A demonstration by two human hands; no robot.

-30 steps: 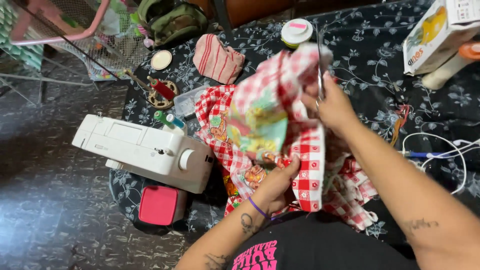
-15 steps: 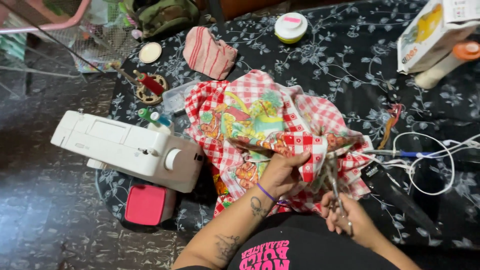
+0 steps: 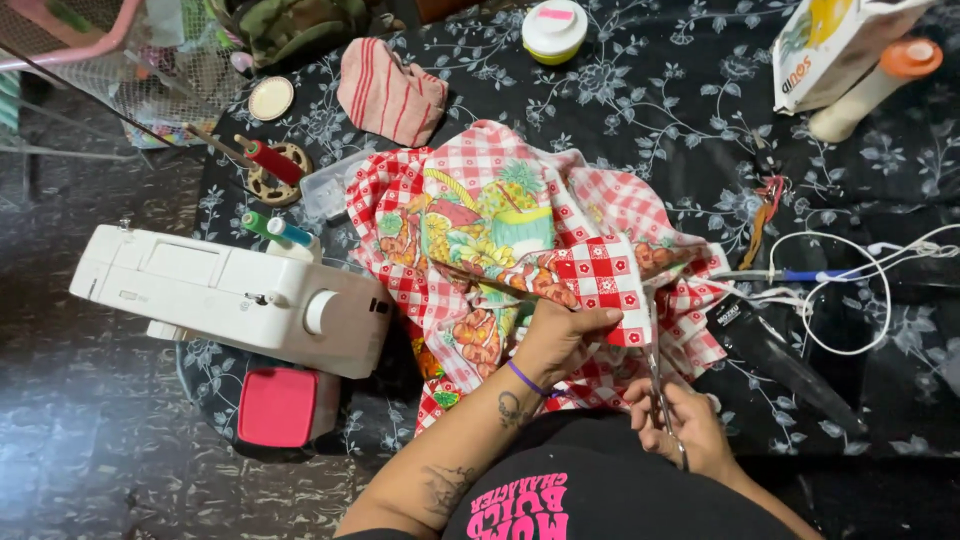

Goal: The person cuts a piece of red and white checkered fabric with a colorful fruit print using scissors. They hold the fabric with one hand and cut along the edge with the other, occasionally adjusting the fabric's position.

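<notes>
A red-and-white checked cloth with a colourful fruit print (image 3: 500,230) lies bunched on a black flowered sheet (image 3: 650,110). My left hand (image 3: 560,340) pinches a folded edge of the cloth near its front and holds it taut. My right hand (image 3: 685,425) is close to my body and grips a pair of scissors (image 3: 657,370), whose blades point up into the checked edge just right of my left hand.
A white sewing machine (image 3: 230,300) with a red pedal box (image 3: 280,405) stands at left. Thread spools (image 3: 270,160), a striped cloth (image 3: 390,95), a lidded round tub (image 3: 555,30), a bag and a bottle (image 3: 870,85), and white cables (image 3: 860,290) lie around.
My right hand came down from the raised cloth to my lap with the scissors. The cloth dropped and spread flat, and my left hand shifted onto its folded front edge.
</notes>
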